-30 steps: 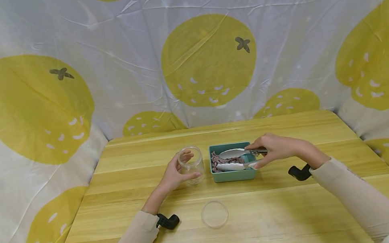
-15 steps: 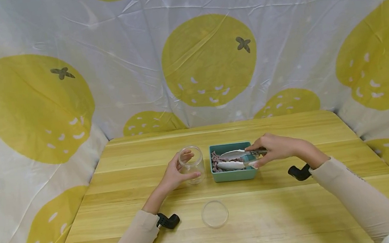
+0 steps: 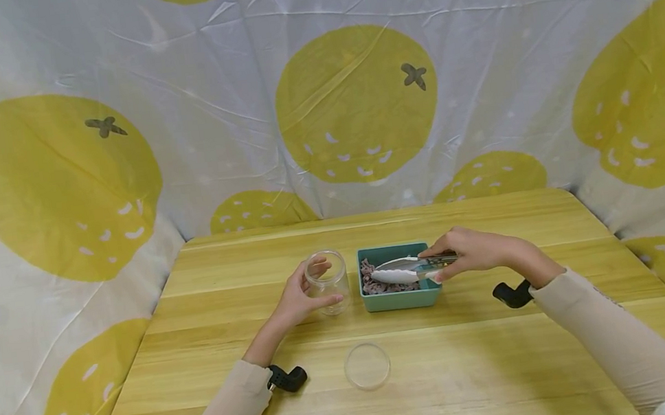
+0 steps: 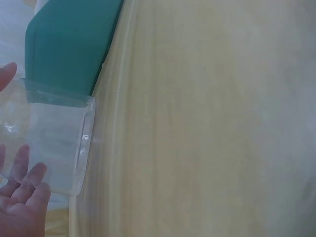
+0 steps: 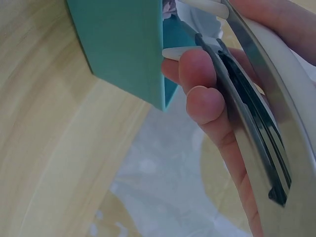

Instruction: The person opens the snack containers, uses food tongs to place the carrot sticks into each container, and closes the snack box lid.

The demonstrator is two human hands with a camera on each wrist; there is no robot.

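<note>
A clear, round jar (image 3: pixel 335 283) stands upright on the table, its top uncovered. My left hand (image 3: pixel 291 302) holds it, thumb at the near side and fingers round the far side; in the left wrist view the fingers show through the clear wall (image 4: pixel 54 143). Right of the jar sits a teal rectangular box (image 3: pixel 403 300) with pinkish-grey shredded strips (image 3: pixel 369 280) inside. My right hand (image 3: pixel 472 251) grips metal tongs (image 3: pixel 395 276) with white scalloped tips, held close together down in the box among the strips. Whether the tips pinch any strips is hard to tell.
A thin, clear round lid (image 3: pixel 367 366) lies on the wooden table (image 3: pixel 483 369) in front of the jar and box. Behind and beside the table hangs a white curtain (image 3: pixel 222 124) printed with yellow fruit.
The tongs' arms have come closer together, their near tip moving up toward the far one, inside the box. The left hand and the jar have stayed put.
</note>
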